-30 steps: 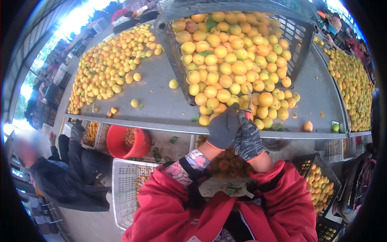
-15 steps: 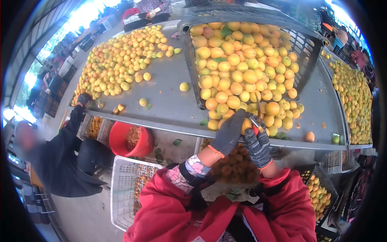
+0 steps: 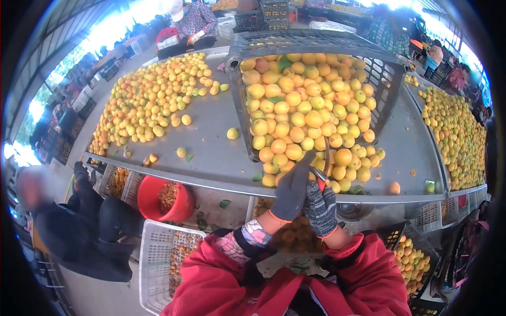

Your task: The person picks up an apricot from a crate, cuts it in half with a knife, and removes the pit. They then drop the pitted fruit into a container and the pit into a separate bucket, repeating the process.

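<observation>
Both my hands meet at the front edge of a grey metal table [image 3: 211, 147]. My left hand [image 3: 291, 190], in a dark grey glove, is closed around an apricot that is mostly hidden. Pressed against it is my right hand [image 3: 319, 208], in a speckled glove, gripping a small knife [image 3: 326, 158] with its blade pointing up. Just beyond them, a dark plastic crate [image 3: 392, 79] lies tipped on its side. Yellow-orange apricots [image 3: 300, 116] spill from it toward the table edge.
More apricot piles lie at the table's left [image 3: 147, 100] and right [image 3: 453, 131]. Under the edge are a red bucket [image 3: 158, 197], a white crate [image 3: 158, 253], a bin of cut fruit [image 3: 295, 237] and another crate of apricots [image 3: 414, 253]. A person in dark clothes [image 3: 79, 226] sits at the left.
My hands stayed together at the table edge, working the knife against the fruit. The person on the left reached up to the table, then drew the arm back.
</observation>
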A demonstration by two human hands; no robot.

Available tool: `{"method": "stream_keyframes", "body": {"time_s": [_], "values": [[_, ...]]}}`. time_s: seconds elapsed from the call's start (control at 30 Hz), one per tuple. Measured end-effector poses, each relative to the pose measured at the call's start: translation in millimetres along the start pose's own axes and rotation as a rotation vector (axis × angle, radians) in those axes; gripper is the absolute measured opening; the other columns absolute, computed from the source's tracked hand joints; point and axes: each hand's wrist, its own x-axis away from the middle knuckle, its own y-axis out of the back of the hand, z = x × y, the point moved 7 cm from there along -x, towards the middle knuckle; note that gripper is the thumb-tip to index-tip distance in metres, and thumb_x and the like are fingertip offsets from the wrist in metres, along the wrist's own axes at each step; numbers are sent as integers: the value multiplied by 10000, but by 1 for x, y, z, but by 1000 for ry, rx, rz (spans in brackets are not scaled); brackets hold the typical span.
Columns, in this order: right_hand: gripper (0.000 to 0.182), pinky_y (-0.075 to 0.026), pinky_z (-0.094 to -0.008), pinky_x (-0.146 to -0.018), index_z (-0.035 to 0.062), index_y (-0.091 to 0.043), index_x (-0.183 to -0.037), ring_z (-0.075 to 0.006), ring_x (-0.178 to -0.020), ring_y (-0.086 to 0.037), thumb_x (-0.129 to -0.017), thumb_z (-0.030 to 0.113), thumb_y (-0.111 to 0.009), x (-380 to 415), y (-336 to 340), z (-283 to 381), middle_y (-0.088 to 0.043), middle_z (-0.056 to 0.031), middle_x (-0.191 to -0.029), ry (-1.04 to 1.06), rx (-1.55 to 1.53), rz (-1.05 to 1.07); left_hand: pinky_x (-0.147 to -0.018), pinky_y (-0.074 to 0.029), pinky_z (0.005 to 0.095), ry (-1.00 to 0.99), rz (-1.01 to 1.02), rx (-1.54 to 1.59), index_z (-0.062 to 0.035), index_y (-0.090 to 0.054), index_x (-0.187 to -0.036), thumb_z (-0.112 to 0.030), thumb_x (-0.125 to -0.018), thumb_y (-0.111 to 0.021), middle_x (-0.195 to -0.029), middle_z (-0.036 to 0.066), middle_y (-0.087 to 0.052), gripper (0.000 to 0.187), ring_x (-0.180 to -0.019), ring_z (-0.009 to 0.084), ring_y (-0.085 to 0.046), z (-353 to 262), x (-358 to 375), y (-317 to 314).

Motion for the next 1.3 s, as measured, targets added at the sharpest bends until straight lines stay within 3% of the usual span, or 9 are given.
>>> {"method": "stream_keyframes", "body": {"time_s": [0.43, 0.57, 0.67, 0.8, 0.9, 0.93, 1.0, 1.07, 1.3], "values": [[318, -505, -352, -913, 33, -536, -1287, -252, -1036, -608, -980, 112, -551, -1, -7, 19, -625, -115, -1133, 500, 771, 36, -972, -461, 324, 98, -60, 25, 47, -578, -1278, -151, -1020, -411, -1186, 190, -659, 366, -1082, 237, -631, 32, 1, -7], [294, -554, -303, -778, 114, -574, -1207, -167, -950, -644, -960, 263, -630, -9, -10, -39, -640, -66, -1090, -692, -1208, -132, -971, -461, 331, 64, 25, -131, 31, -559, -1305, -123, -992, -467, -1196, 184, -645, 361, -1099, 243, -625, 21, -3, -8], [258, -552, -263, -712, 146, -579, -1167, -147, -903, -632, -976, 315, -610, -20, -4, -34, -634, -52, -1085, -775, -1345, -178, -982, -462, 342, -200, -41, -125, 17, -515, -1341, -110, -992, -463, -1248, 173, -612, 375, -1127, 231, -607, 11, -9, -1], [279, -486, -235, -618, 123, -594, -1120, -120, -742, -593, -1015, 369, -513, -15, 19, -37, -608, -32, -883, -653, -972, 67, -981, -475, 368, 145, 156, 304, 8, -494, -1325, 20, -824, -642, -1288, 165, -577, 523, -1204, 269, -558, 31, -3, -4], [362, -467, -239, -599, 126, -603, -1116, -131, -723, -598, -998, 456, -514, -16, 28, -41, -616, -40, -854, -539, -534, 136, -961, -489, 380, -83, 272, 79, -6, -511, -1302, 26, -764, -701, -1267, 178, -577, 571, -1191, 314, -561, 31, 5, -4], [317, -483, -268, -665, 113, -591, -1166, -171, -802, -607, -967, 355, -544, -19, 33, -41, -618, -71, -940, -425, -387, 155, -953, -494, 384, -242, 305, -105, -13, -518, -1295, 21, -755, -709, -1257, 184, -578, 573, -1179, 331, -566, 27, 9, -5], [368, -515, -327, -796, 87, -566, -1265, -250, -960, -626, -905, 154, -604, -25, 45, -40, -622, -133, -1114, -204, -73, 144, -872, -532, 378, 438, 373, 378, -29, -540, -1277, 11, -739, -724, -1192, 189, -589, 570, -1087, 366, -600, 37, 11, -9], [598, -497, -390, -951, 58, -522, -1358, -350, -1127, -602, -787, -110, -585, -26, 43, -1, -570, -200, -1323, 409, 526, 258, -816, -556, 367, 448, 378, 390, -44, -550, -1271, -7, -771, -720, -1152, 164, -600, 529, -1055, 329, -622, 39, 14, -10], [430, -503, -391, -922, 44, -616, -1273, -320, -1079, -626, -847, -17, -626, -28, 69, -36, -609, -184, -1240, 41, 546, -19, -719, -588, 327, 816, 423, 947, -34, -534, -1266, -66, -916, -635, -1092, 98, -610, 366, -990, 216, -649, 46, 25, -30]]}}
